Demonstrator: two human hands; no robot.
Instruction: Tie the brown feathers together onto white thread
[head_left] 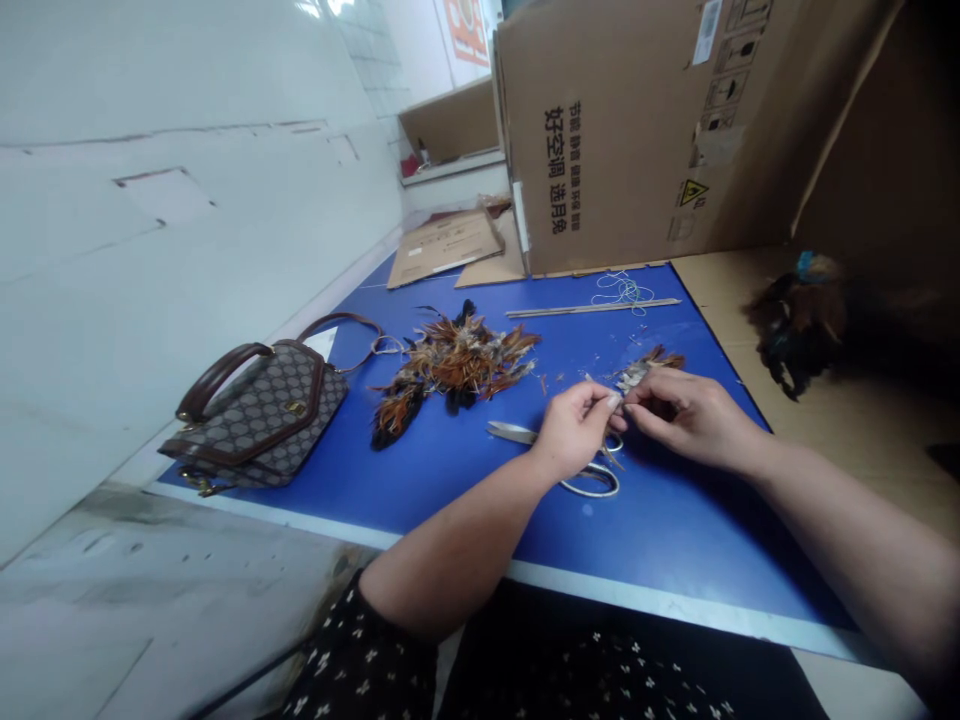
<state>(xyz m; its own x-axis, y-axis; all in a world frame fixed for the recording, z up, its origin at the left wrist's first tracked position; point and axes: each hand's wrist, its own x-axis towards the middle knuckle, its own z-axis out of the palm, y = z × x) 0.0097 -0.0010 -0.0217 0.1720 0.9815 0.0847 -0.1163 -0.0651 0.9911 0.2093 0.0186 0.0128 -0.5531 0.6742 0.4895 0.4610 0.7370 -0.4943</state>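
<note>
Feathers: you have a small brown-and-grey feather cluster (660,358) beyond the scissors (514,432) and to their right, partly masked by your right hand (697,415). The larger feather pile (461,360) lies beyond the scissors, to the left. Your left hand (574,430) is above the scissors, its thumb and forefinger closed at the tips; your right thumb and forefinger are likewise closed, almost meeting them. You work at a piece too small to identify; whether either hand grips the cluster cannot be told.

Handling, as judged: very light, soft vanes, stiffer quills, easily bent or scattered. Grip at the quill, not the vane.

Edges and clearance: you have bare blue tabletop (442,480) left of the scissors and nearer you, up to the pale front edge. The patterned handbag (285,410) bounds the far left; the thin sticks (555,311), tangled thread (626,292) and large cardboard box (622,180) stand beyond the scissors.
</note>
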